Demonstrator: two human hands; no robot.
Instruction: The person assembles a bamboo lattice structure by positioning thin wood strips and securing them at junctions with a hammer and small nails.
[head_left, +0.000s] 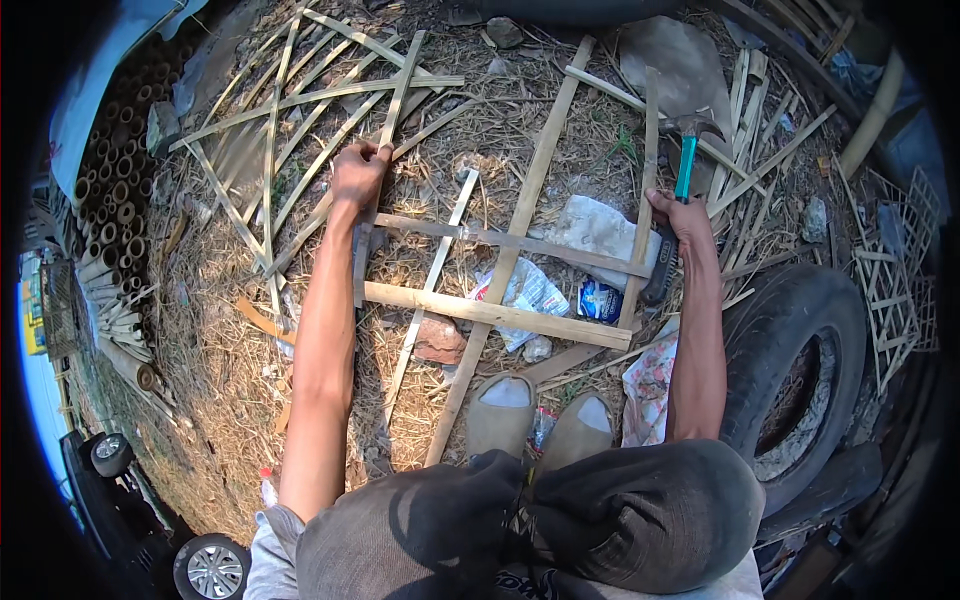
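Observation:
My left hand (360, 177) is closed, its fingers pinching a flat bamboo strip (405, 88) at the left side of a lattice of crossed strips on the ground. A claw hammer (686, 165) with a teal handle is in my right hand (684, 216), its metal head pointing away from me. The thumb of that hand also touches the upright strip (646, 150) at the lattice's right side. Two crosspieces, a darker strip (520, 241) and a paler wide strip (500, 314), span between the sides. A long strip (540, 160) runs through the middle.
Beneath the lattice lie a whitish block (590, 235), a reddish stone (439, 341) and a blue packet (599, 300). Loose bamboo strips (275, 150) cross at the far left. A tyre (800, 360) stands at right. My shoes (501, 415) are close to the near edge.

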